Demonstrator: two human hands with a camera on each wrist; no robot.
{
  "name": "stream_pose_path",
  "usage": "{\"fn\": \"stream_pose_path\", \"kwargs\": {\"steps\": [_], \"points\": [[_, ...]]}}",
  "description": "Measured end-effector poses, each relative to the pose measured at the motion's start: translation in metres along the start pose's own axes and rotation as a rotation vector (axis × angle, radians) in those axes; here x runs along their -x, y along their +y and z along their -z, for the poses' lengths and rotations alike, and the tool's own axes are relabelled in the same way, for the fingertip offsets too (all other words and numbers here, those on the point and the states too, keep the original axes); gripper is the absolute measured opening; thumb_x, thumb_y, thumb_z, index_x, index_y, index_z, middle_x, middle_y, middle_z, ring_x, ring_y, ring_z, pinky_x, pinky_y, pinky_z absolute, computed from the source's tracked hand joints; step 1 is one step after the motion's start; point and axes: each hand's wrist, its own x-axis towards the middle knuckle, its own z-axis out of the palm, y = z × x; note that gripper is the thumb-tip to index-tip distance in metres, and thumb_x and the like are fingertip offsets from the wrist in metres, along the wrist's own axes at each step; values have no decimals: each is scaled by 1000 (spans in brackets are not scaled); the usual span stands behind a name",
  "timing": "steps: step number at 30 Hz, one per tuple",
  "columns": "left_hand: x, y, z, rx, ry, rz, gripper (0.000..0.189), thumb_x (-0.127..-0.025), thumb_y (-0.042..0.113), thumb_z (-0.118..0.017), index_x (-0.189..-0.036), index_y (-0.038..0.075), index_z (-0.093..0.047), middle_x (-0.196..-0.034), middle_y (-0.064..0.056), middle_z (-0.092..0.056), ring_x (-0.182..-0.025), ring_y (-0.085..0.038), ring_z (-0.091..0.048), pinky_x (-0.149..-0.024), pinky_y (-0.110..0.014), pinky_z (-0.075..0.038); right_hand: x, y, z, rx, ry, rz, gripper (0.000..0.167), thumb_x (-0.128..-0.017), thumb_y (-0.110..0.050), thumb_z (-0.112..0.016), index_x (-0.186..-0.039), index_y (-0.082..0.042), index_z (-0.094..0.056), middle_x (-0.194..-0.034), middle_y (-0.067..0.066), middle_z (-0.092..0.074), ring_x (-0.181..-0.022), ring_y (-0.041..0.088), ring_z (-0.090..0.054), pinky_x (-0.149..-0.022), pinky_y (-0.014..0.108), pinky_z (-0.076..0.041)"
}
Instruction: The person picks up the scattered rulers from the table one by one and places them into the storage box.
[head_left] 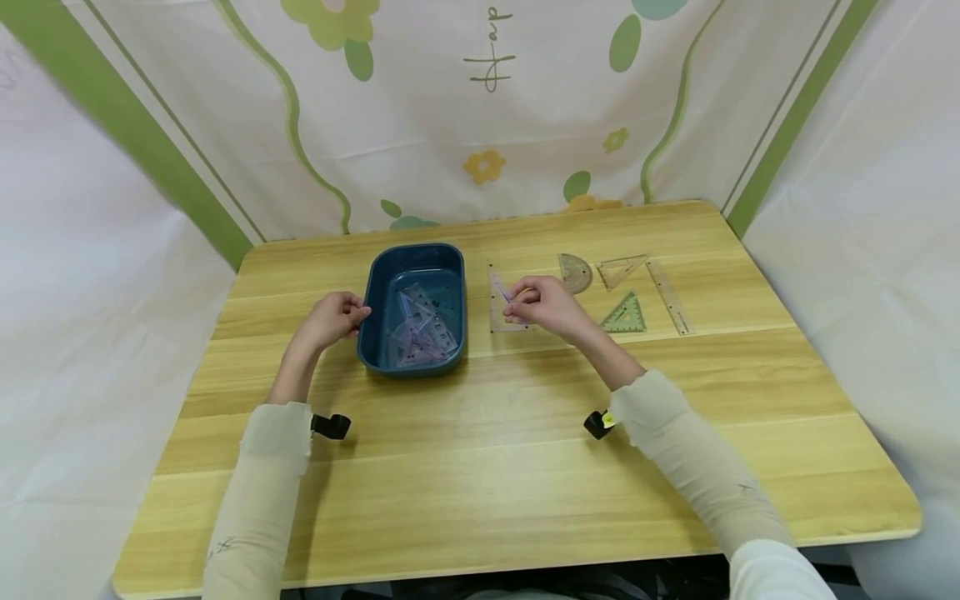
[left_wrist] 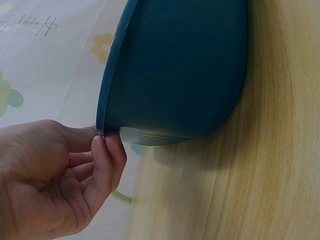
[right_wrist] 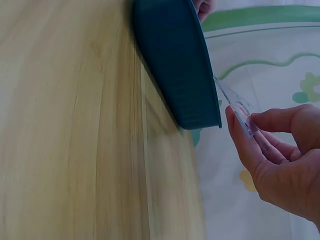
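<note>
My left hand [head_left: 333, 320] pinches the left rim of a dark blue plastic bin [head_left: 363, 354]; in the left wrist view the thumb and fingertips meet at the bin's rim [left_wrist: 106, 110]. Inside the bin lie several clear and purplish drawing tools [head_left: 423, 333], overlapping. My right hand [head_left: 551, 307] is right of the bin, above the table. Between thumb and fingers it holds a thin clear set square [right_wrist: 240, 111], tilted, partly hidden by the fingers. Beneath that hand, a clear triangular piece [head_left: 498, 322] shows on the tabletop, partly covered.
On the wooden table [head_left: 480, 483], right of my right hand, lie a grey protractor [head_left: 576, 273], a clear brownish set square [head_left: 619, 271], a green set square [head_left: 626, 315] and a clear ruler [head_left: 670, 298]. A patterned curtain [head_left: 420, 133] hangs behind the table.
</note>
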Motion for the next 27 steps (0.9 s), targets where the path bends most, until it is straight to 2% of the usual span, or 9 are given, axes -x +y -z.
{"fn": "stream_pose_path", "kwargs": {"steps": [10, 15, 23, 27], "points": [[-1, -1, 0, -11, 2, -1, 28, -106, 19, -50, -116, -6, -53, -84, -6, -57, -74, -20, -58, -70, -32, -56, -12, -9, -22, 51, -5, 39, 21, -96, -6, -64, -114, 5, -62, -100, 18, -69, -85, 21, -73, -75, 29, -61], [-1, -1, 1, -6, -1, -2, 28, -106, 19, -50, -116, -6, -53, -81, -3, -54, -72, -18, -57, -69, -31, -56, -17, -15, -33, 85, -18, 68, 20, -95, -7, -64, -112, 4, -65, -98, 14, -66, -85, 22, -70, -74, 29, -60], [0, -1, 1, -9, -1, 0, 27, -106, 20, -50, -116, -5, -53, -80, -3, -54, -73, -20, -57, -70, -32, -56, -28, -23, -56, 143, -27, 114, 12, -92, -9, -69, -103, -4, -70, -87, 12, -71, -82, 27, -70, -81, 48, -58], [0, -1, 1, -4, -4, 3, 28, -106, 21, -50, -116, -5, -53, -81, -4, -54, -76, -23, -58, -70, -33, -56, -35, -26, -66, 163, -47, 125, 12, -92, -10, -70, -103, -4, -70, -85, 12, -74, -78, 24, -71, -81, 50, -58]]}}
